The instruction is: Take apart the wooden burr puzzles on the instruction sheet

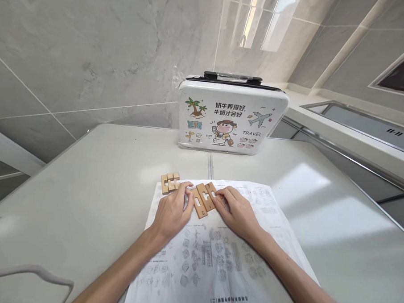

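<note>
Flat wooden puzzle pieces with cut-out slots lie side by side on a printed sheet [217, 255]. The piece marked 2 [200, 207] is at the left of the row, with a piece marked 1 [206, 198] beside it. My left hand [172, 208] is curled at the row's left end, thumb and index finger against the piece marked 2. At the other end, my right hand [237, 211] has its fingers and thumb on the rightmost puzzle piece [214, 191], partly covering it. Past my left fingers sits a small cluster of interlocked wooden pieces [170, 182].
A white hard case [230, 121] with cartoon prints and a black handle stands at the back of the white folding table [86, 186]. A grey cord [32, 269] lies at the lower left. Behind is a tiled wall [109, 53]; a counter [357, 122] runs along the right.
</note>
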`<state>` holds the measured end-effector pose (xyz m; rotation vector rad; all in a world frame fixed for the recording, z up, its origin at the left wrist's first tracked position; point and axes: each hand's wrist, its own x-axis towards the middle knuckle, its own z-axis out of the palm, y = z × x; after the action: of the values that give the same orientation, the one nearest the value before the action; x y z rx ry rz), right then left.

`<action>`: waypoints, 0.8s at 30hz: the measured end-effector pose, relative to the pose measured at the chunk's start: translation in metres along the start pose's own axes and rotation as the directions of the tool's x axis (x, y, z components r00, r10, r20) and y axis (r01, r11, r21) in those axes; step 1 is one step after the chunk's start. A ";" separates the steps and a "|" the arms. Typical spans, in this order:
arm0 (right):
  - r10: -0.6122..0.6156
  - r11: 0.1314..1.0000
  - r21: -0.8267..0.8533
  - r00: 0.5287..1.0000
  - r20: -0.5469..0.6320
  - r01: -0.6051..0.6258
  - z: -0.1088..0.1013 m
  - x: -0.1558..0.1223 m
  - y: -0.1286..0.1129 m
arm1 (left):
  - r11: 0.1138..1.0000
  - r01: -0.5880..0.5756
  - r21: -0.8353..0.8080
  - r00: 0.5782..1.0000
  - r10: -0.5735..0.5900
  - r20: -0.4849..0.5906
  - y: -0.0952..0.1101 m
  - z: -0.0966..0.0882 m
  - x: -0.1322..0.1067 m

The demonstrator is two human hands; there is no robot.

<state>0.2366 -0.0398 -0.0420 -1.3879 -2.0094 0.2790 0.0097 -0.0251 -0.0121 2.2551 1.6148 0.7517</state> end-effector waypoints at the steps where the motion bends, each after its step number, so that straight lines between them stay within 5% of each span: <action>1: -0.006 1.000 0.003 1.000 0.002 0.006 0.000 0.000 0.000 | 0.999 -0.047 0.015 0.998 0.048 -0.043 -0.001 -0.001 0.001; 4: -0.028 1.000 0.010 1.000 0.007 0.028 -0.001 0.000 0.000 | 0.983 -0.157 0.097 0.973 0.170 -0.158 -0.006 -0.004 0.005; 7: -0.054 0.998 0.017 0.998 0.025 0.054 -0.002 0.000 0.000 | 0.979 -0.126 0.159 0.967 0.156 -0.199 -0.016 -0.006 0.010; 16: -0.147 0.989 0.017 0.986 0.082 0.146 -0.003 -0.002 -0.004 | 0.989 -0.061 0.136 0.997 0.065 -0.028 -0.037 -0.001 0.016; 24: -0.185 0.983 0.038 0.971 0.153 0.182 -0.006 -0.001 -0.007 | 0.989 -0.073 0.130 0.993 0.084 -0.082 -0.042 -0.004 0.017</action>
<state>0.2358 -0.0448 -0.0341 -1.1864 -2.2389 0.3363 -0.0219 0.0046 -0.0258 2.4188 1.6647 0.7993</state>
